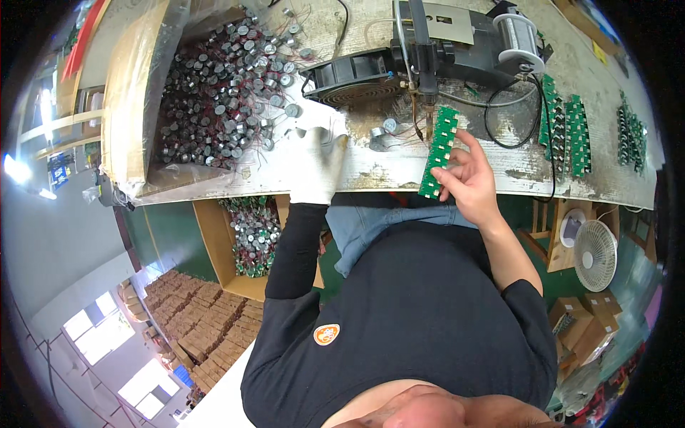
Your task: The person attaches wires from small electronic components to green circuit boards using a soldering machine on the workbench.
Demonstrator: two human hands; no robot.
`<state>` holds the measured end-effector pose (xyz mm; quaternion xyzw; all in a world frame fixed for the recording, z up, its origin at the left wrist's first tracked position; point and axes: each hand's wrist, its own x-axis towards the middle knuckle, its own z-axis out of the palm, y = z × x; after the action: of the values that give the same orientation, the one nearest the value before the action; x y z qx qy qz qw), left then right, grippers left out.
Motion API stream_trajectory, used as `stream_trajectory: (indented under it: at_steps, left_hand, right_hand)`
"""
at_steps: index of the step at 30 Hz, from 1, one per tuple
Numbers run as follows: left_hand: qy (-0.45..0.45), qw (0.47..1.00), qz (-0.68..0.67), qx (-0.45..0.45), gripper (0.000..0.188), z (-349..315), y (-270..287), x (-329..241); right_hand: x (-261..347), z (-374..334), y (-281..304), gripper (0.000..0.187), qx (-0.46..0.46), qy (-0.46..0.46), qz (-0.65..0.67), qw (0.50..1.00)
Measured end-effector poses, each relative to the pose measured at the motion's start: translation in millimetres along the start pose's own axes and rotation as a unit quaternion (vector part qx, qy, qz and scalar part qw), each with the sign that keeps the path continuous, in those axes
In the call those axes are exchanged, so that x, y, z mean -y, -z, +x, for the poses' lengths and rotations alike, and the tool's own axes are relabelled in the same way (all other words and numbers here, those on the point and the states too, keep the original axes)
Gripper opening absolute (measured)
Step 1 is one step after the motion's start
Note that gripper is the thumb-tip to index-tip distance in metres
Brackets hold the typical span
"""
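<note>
My right hand [469, 182] is bare and pinches a green circuit board strip [440, 153] near its lower end, between thumb and fingers. The strip stands tilted just beside the tip of a soldering machine [426, 64]. My left hand [317, 165], in a white glove, rests low over the table's front part with thumb and fingers apart and nothing visible in it. To its left spreads a big heap of small round silver motors [232, 93] with thin red wires. One loose motor [389, 125] lies between my hands with another small part next to it.
A black blower fan [357, 77] and a solder wire spool [519, 41] stand at the back. More green strips [578, 135] lie at the right, beyond a black cable [492, 125]. Below the table edge, a cardboard box [222, 264] holds wired parts; a white fan [595, 255] stands right.
</note>
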<state>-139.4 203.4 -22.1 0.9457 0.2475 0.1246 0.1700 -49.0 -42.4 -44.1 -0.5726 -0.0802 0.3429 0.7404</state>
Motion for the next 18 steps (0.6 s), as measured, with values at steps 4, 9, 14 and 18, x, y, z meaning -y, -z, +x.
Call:
stream_trajectory:
  at_steps: [4,9,14,18]
  left_hand:
    - [0.005,1.000,0.023,-0.019,0.019,1,-3,-3]
    - [0.011,0.993,-0.117,-0.015,0.016,-8,-1,-8]
    - [0.249,0.852,-0.435,0.154,0.024,-30,1,-17]
    - [0.268,0.761,-0.562,0.182,0.024,-38,-11,-26]
  right_hand:
    - [0,-1,1,0.067,0.003,0.002,0.002,1.000]
    - [-3,-3,4,0.068,-0.006,-0.002,0.001,1.000]
    - [-2,-2,7,0.070,0.012,-0.011,-0.007,1.000]
    - [0,-2,5,0.085,0.041,-0.003,-0.024,0.999]
